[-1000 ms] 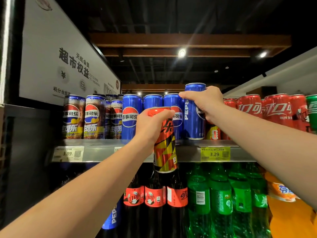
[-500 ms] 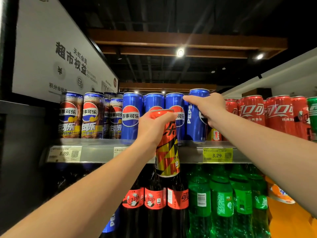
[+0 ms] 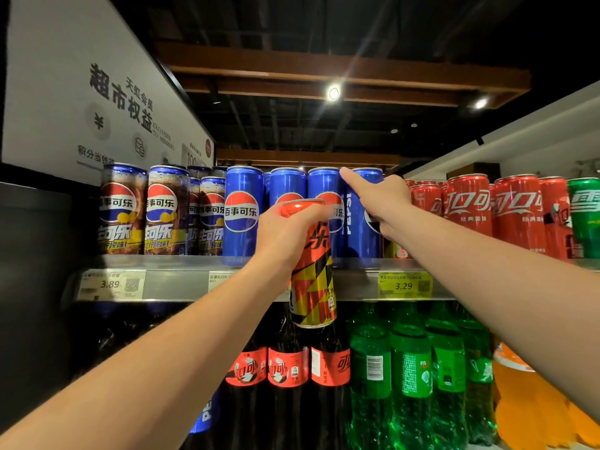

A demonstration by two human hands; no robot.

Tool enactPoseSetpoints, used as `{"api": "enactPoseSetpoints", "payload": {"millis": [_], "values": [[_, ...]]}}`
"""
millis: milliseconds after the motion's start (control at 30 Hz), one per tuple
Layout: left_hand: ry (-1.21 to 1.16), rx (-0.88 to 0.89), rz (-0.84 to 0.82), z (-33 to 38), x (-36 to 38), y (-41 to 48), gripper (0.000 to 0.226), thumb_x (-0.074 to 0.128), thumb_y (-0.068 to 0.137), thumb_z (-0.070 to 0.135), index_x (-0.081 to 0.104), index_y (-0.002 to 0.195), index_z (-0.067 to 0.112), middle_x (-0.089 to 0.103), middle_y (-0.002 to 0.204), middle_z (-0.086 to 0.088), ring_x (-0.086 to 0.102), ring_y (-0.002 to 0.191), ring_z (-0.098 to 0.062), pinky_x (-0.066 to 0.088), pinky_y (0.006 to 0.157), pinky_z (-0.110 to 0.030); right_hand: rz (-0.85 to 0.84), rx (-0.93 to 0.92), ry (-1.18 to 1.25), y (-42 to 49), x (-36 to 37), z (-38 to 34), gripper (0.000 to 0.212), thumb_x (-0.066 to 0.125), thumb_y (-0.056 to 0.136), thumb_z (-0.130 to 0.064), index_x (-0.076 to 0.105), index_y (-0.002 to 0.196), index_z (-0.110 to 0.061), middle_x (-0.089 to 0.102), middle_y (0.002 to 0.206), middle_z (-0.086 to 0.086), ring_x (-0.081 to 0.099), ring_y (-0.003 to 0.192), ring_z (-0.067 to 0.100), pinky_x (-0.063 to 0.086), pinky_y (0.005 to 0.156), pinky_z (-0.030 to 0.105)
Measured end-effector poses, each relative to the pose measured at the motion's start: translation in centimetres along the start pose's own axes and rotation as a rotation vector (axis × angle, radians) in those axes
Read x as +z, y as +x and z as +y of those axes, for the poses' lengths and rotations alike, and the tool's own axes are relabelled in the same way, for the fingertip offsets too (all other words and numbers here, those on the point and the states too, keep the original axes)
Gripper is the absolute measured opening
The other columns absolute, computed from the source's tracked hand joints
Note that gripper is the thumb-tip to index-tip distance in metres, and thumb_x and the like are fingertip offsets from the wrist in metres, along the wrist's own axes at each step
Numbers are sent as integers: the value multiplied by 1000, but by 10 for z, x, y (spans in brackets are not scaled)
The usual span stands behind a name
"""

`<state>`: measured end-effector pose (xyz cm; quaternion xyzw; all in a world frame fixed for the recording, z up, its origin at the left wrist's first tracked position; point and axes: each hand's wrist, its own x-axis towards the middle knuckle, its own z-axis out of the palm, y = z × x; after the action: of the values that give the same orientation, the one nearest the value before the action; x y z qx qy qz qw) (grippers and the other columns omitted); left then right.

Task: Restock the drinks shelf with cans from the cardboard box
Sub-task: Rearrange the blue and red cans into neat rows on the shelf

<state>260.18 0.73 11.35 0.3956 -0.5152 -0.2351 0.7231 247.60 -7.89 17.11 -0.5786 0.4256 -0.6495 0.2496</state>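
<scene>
My left hand (image 3: 287,233) is closed around the top of a tall red, yellow and black can (image 3: 313,287), held upright in front of the metal shelf (image 3: 181,282) edge. My right hand (image 3: 384,198) is on a blue Pepsi can (image 3: 362,232) that stands on the shelf at the right end of the blue row. The thumb presses its front and the index finger stretches leftward across its top. Other blue Pepsi cans (image 3: 242,212) stand to its left. The cardboard box is out of view.
Dark Pepsi cans (image 3: 121,209) fill the shelf's left end; red cola cans (image 3: 467,206) and a green can (image 3: 586,216) fill the right. A yellow-red can (image 3: 394,250) shows behind my right wrist. Below stand dark cola bottles (image 3: 287,368), green bottles (image 3: 412,378) and orange bottles (image 3: 532,401).
The blue Pepsi can has come down from a raised, tilted hold to stand on the shelf in line with the row. My right index finger has straightened. My left hand has barely moved.
</scene>
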Motion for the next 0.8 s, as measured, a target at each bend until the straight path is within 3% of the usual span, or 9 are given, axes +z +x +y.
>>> {"api": "enactPoseSetpoints", "payload": {"millis": [100, 233, 367, 533, 667, 800], "values": [[-16, 8, -5, -1, -2, 0, 37, 78, 68, 33, 63, 100, 21, 71, 91, -1, 70, 82, -17, 57, 68, -35, -99, 37, 65, -3, -3, 0, 71, 71, 72, -60, 48, 121, -13, 66, 105, 4, 68, 88, 20, 56, 70, 35], [-41, 14, -11, -1, -3, 1, 42, 76, 70, 32, 63, 107, 16, 71, 96, -6, 69, 88, -22, 57, 79, -44, -271, 36, 157, -8, -20, 8, 26, 61, 78, -27, 57, 101, -15, 66, 93, 6, 62, 79, 19, 47, 68, 30], [-35, 20, -11, -2, -2, 3, 37, 76, 70, 31, 64, 102, 17, 71, 95, -5, 69, 87, -21, 57, 79, -43, -323, -42, 133, -11, -29, 20, 30, 63, 79, -11, 58, 107, -19, 64, 99, 4, 61, 87, 21, 43, 61, 29], [-48, 31, -13, -4, 2, 3, 32, 76, 69, 31, 64, 96, 18, 72, 89, -3, 70, 83, -20, 57, 70, -36, -247, -44, 113, -13, -33, 25, 59, 81, 71, -21, 54, 123, -21, 62, 110, 0, 63, 95, 19, 51, 65, 31], [-69, 55, -21, -5, 6, 2, 23, 76, 68, 31, 65, 86, 21, 71, 72, 6, 69, 66, -9, 51, 55, -26, -205, -68, 79, -19, -35, 29, 49, 83, 69, -35, 57, 108, -22, 63, 101, -4, 60, 90, 11, 47, 61, 23], [-153, 58, -68, 0, 16, -3, 12, 73, 72, 23, 65, 80, 18, 70, 63, 6, 67, 56, -6, 50, 46, -20, -28, -164, 145, -35, -44, 35, 32, 73, 78, -41, 61, 98, -19, 63, 91, -6, 58, 76, 3, 43, 51, 14]]}}
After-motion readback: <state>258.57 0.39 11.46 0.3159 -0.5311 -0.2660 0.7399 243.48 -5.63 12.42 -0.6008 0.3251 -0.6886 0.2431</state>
